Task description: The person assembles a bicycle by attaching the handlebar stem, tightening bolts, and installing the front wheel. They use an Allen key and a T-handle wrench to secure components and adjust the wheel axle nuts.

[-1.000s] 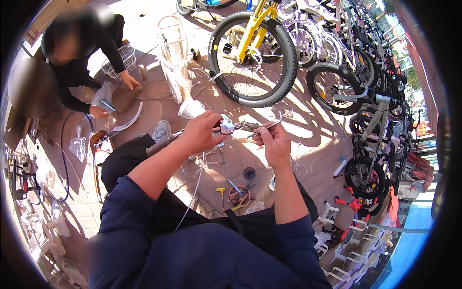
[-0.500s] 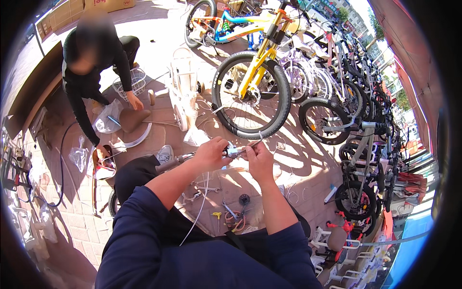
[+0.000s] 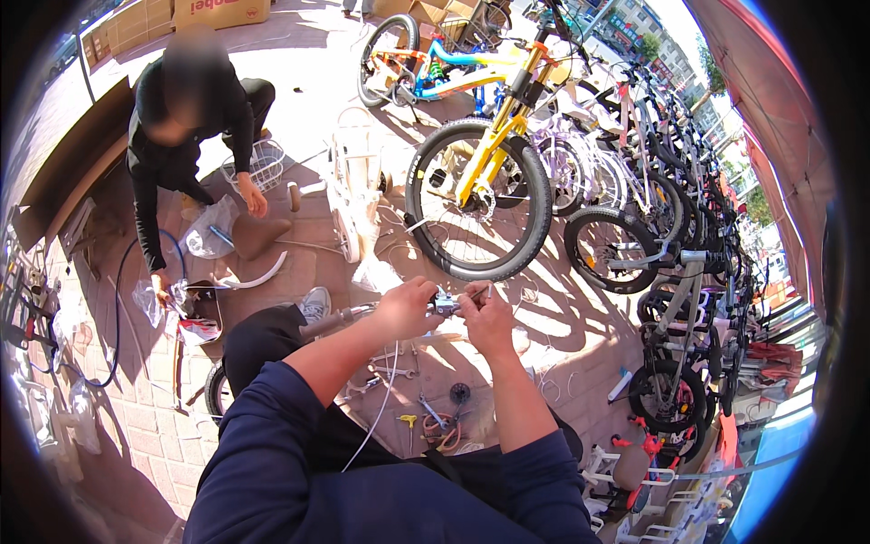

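Between my two hands is a small silver metal fitting [image 3: 444, 303], apparently at the end of a grey bar [image 3: 331, 322] that runs left past my knee. My left hand [image 3: 406, 308] is closed around the fitting's left side, its fingertips partly hidden. My right hand [image 3: 487, 319] pinches a thin metal rod-like tool [image 3: 490, 289] close to the fitting's right side; its exact kind is too small to tell. A thin white cable [image 3: 384, 399] hangs below my left hand toward my lap.
Wrenches [image 3: 395, 371], a yellow-handled tool [image 3: 408, 422] and a black round part [image 3: 460, 393] lie on the paving below. Ahead stands a yellow-forked bicycle [image 3: 485, 168]; more bicycles line the right. A co-worker [image 3: 190, 118] crouches at left among plastic bags [image 3: 210, 228] and a wire basket [image 3: 265, 165].
The view has shifted slightly. My right hand has turned, and the thin tool sits closer to its fingers. The co-worker's lower hand has moved left, onto plastic wrapping.
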Available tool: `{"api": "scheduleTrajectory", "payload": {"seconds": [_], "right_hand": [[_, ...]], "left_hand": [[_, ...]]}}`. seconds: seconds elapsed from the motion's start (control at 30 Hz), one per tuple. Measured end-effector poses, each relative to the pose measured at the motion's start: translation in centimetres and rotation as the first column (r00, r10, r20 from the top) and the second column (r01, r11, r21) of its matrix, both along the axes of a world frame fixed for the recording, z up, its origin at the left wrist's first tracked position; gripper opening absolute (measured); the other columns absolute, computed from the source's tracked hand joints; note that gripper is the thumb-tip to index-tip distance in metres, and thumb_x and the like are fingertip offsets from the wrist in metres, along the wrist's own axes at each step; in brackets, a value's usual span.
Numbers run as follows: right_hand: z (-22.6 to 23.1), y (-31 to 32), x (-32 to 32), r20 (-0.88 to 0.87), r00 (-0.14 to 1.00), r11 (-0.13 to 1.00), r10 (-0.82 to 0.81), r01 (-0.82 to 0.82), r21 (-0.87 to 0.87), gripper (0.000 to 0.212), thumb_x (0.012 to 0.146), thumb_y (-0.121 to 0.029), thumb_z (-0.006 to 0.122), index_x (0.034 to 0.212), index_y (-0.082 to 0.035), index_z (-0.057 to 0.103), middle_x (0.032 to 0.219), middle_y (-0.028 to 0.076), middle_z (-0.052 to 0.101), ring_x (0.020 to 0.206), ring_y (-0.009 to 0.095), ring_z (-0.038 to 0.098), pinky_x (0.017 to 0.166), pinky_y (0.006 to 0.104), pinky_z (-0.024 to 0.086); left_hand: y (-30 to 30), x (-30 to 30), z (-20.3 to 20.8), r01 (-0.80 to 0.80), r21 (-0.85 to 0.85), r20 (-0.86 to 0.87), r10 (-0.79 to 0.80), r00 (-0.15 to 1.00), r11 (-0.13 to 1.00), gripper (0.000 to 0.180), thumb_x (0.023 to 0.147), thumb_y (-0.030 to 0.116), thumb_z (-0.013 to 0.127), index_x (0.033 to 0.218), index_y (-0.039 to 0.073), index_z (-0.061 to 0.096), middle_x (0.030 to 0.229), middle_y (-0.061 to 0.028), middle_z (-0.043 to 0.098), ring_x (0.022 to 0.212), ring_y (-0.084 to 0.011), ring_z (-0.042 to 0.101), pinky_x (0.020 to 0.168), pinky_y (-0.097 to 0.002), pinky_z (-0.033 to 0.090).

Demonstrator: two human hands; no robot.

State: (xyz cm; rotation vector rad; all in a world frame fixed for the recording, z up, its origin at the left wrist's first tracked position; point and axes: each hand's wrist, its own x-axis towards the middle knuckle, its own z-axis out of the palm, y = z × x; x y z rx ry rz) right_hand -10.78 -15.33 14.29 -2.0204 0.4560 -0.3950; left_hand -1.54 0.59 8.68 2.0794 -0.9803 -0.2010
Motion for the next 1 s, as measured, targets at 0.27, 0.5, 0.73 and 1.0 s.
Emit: {"api": "scheduleTrajectory", "payload": {"seconds": [0.27, 0.5, 0.73, 1.0], "right_hand": [[0.4, -1.1, 0.3, -0.179, 0.984, 0.946, 0.026, -0.082, -0.314, 0.020, 0.090, -0.016, 0.073, 0.099, 0.002, 0.072, 0.079, 0.008, 0.072, 0.073, 0.012, 0.070, 0.062, 0.0272, 0.055], [0.8, -0.7, 0.1, -0.133, 0.987, 0.994, 0.087, -0.078, 0.070, 0.019, 0.089, -0.017, 0.073, 0.096, 0.001, 0.073, 0.080, 0.010, 0.073, 0.068, 0.014, 0.069, 0.063, 0.0299, 0.054], [1.5, -0.6, 0.4, -0.123, 0.990, 0.997, 0.075, -0.072, 0.029, 0.016, 0.094, -0.010, 0.067, 0.101, 0.002, 0.073, 0.084, 0.008, 0.073, 0.073, 0.012, 0.070, 0.065, 0.0264, 0.058], [1.5, -0.5, 0.5, -0.155, 0.988, 0.995, 0.008, -0.023, -0.093, 0.016, 0.090, -0.014, 0.072, 0.097, 0.000, 0.075, 0.076, 0.006, 0.073, 0.069, 0.009, 0.070, 0.059, 0.0254, 0.055]], "left_hand": [[0.0, -0.2, 0.6, -0.017, 0.038, -0.012, 0.017, 1.000, 0.999, 0.047, 0.075, 0.031, 0.082, 0.110, 0.007, 0.063, 0.103, -0.0129, 0.063, 0.096, -0.0348, 0.066, 0.081, -0.0450, 0.055], [-0.1, -0.8, 1.4, -0.060, 0.004, 0.027, 0.060, 0.998, 0.998, 0.048, 0.074, 0.033, 0.082, 0.109, 0.007, 0.062, 0.105, -0.0127, 0.059, 0.094, -0.0358, 0.066, 0.079, -0.0463, 0.055], [-0.3, -0.5, 1.1, -0.060, 0.009, 0.040, 0.060, 0.997, 0.998, 0.043, 0.076, 0.031, 0.080, 0.107, 0.009, 0.062, 0.103, -0.0121, 0.057, 0.093, -0.0345, 0.066, 0.078, -0.0461, 0.056], [0.0, -0.2, 1.3, -0.035, 0.035, -0.009, 0.035, 0.999, 0.999, 0.044, 0.074, 0.029, 0.081, 0.107, 0.007, 0.062, 0.105, -0.0131, 0.057, 0.095, -0.0359, 0.065, 0.081, -0.0461, 0.055]]}}
